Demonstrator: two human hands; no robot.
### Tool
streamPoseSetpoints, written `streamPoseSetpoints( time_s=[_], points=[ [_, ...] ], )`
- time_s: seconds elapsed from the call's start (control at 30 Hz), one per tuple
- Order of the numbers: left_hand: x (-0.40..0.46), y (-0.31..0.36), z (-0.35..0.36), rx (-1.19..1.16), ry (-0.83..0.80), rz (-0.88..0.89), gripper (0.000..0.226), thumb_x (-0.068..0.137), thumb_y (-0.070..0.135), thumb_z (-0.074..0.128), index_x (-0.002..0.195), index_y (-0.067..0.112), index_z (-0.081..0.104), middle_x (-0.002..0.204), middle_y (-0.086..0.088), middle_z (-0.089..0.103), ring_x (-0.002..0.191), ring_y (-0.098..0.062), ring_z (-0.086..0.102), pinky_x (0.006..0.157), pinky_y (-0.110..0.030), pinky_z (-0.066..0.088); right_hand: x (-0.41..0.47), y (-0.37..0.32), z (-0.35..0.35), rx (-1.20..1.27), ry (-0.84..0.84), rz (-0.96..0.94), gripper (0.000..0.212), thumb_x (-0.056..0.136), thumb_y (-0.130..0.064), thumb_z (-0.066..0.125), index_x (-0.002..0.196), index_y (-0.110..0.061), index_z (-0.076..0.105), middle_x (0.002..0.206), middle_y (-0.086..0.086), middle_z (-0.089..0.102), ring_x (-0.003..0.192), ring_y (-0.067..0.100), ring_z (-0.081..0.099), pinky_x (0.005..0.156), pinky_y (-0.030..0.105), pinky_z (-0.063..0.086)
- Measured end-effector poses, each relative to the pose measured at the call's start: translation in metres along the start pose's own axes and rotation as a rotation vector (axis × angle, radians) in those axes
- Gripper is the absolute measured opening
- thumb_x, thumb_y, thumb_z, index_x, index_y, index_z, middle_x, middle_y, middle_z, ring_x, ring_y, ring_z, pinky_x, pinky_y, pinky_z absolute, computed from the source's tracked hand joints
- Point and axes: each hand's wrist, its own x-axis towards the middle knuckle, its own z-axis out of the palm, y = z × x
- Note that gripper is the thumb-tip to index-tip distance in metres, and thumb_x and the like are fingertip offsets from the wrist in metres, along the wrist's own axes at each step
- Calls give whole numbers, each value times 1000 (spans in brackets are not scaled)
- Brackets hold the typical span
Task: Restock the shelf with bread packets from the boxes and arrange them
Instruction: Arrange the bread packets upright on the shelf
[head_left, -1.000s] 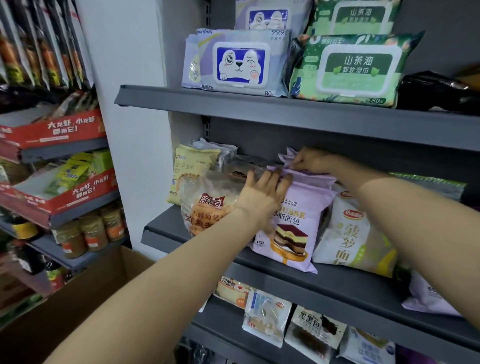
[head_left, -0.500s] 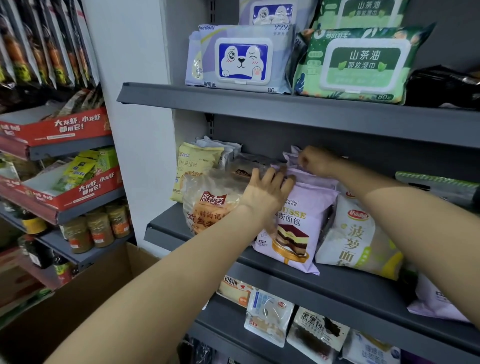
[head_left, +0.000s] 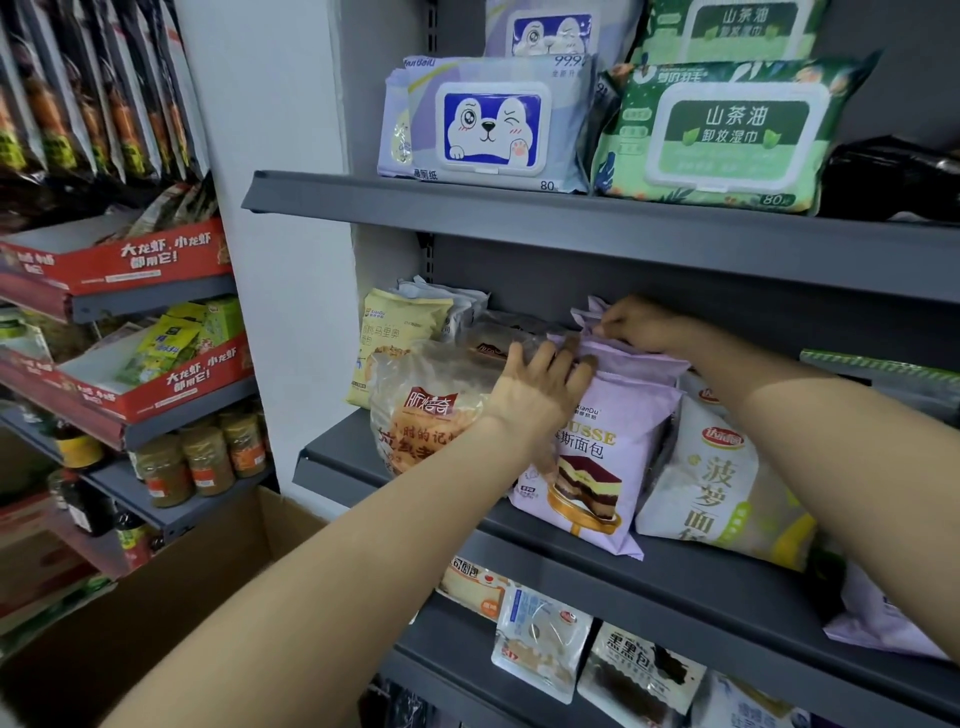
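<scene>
Bread packets fill the middle shelf (head_left: 415, 457) of a grey rack, and the ones being handled are a row of lilac packets (head_left: 597, 467) standing on end one behind another, long axis up and down, tops leaning back toward 12 o'clock, printed faces with a layered cake picture turned to the camera. The left hand (head_left: 540, 387) lies flat against the top of the front lilac packet with its fingers straight and spread, pressing rather than gripping. The right hand (head_left: 636, 322) reaches further back at about 1 o'clock from the left and pinches the crimped top edge of a rear lilac packet between thumb and fingers. Touching the row at 9 o'clock is a clear bag of round cakes (head_left: 415, 415), also upright, with a pale yellow packet (head_left: 395, 338) behind it at 11 o'clock. At 3 o'clock, pressed against the row, a white and yellow bread packet (head_left: 727, 488) stands tilted. On the shelf above sit wet-wipe packs, a blue one with a cartoon dog (head_left: 488, 119) and a green one (head_left: 727, 140) beside it. On the shelf below lie small bread pouches (head_left: 540, 644), face up. A brown cardboard box (head_left: 171, 597) stands open at 7 o'clock; its contents cannot be seen. Red display trays (head_left: 130, 260) on the neighbouring rack at 9 o'clock hold seasoning sachets.
</scene>
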Motion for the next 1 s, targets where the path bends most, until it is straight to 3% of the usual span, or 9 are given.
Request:
streamPoseSetpoints(
  time_s=[0.07, 0.23, 0.37, 0.53, 0.67, 0.73, 0.8, 0.87, 1.0],
  points=[
    [0, 0, 0, 5, 5, 4, 114, 64, 54, 76, 146, 8, 12, 151, -15, 20, 133, -30, 25, 104, -50, 26, 2, 1, 0, 73, 7, 47, 30, 93, -30, 57, 91, 0, 64, 88, 16, 58, 84, 24, 50, 75, 28, 36],
    [0, 0, 1, 4, 2, 3, 113, 65, 55, 75, 145, 8, 12, 149, -15, 22, 131, -31, 26, 104, -49, 26, -3, -3, -4, 21, 9, -20, 31, 95, -24, 53, 66, -13, 53, 61, -2, 38, 60, 10, 37, 53, 14, 32],
    [1, 1, 0, 10, 0, -3, 113, 65, 53, 75, 145, 7, 12, 150, -15, 20, 132, -30, 25, 105, -49, 25, -7, 1, -5, -4, -58, -120, 22, 94, -22, 56, 89, -6, 69, 72, 7, 57, 73, 17, 48, 58, 19, 33],
    [0, 4, -1, 19, -10, -17, 113, 63, 52, 77, 145, 8, 13, 152, -16, 16, 130, -29, 28, 103, -47, 26, -2, 3, -6, -2, -33, -14, 31, 93, -20, 56, 64, -10, 52, 65, 7, 48, 73, 21, 45, 59, 26, 33],
    [1, 4, -1, 5, -12, -26, 112, 65, 51, 76, 146, 9, 12, 152, -14, 17, 130, -29, 28, 102, -47, 27, -2, -6, -3, -19, 34, 1, 33, 96, -22, 50, 65, -12, 45, 71, 9, 46, 73, 22, 44, 56, 26, 30],
    [0, 4, -3, -12, -29, -31, 113, 64, 51, 76, 146, 9, 10, 153, -14, 15, 132, -29, 26, 105, -49, 26, -12, -15, -3, -69, -18, -40, 29, 100, -23, 43, 92, -1, 60, 90, 17, 55, 87, 25, 47, 63, 28, 35],
    [-2, 5, -4, -31, -35, -38, 119, 64, 51, 76, 149, 8, 5, 156, -16, 8, 139, -30, 19, 110, -55, 18, -24, -20, -3, -74, -76, -54, 40, 102, -25, 34, 122, 3, 54, 124, 18, 55, 110, 30, 50, 91, 31, 39],
    [-5, 8, -3, -41, -18, -45, 121, 69, 49, 73, 150, 6, -8, 158, -17, -4, 146, -30, 5, 113, -61, 2, -43, -21, -5, -11, -99, -95, 44, 102, -25, 33, 135, 2, 45, 144, 16, 43, 133, 28, 38, 112, 32, 26],
    [-12, 13, -4, -94, 58, -66, 111, 78, 48, 64, 149, 1, -8, 158, -17, -7, 148, -29, -4, 111, -61, -9, -93, -1, -14, 217, -104, -153, 56, 90, -43, 54, 139, -16, 45, 141, 0, 47, 134, 18, 41, 113, 29, 29]
  ],
)
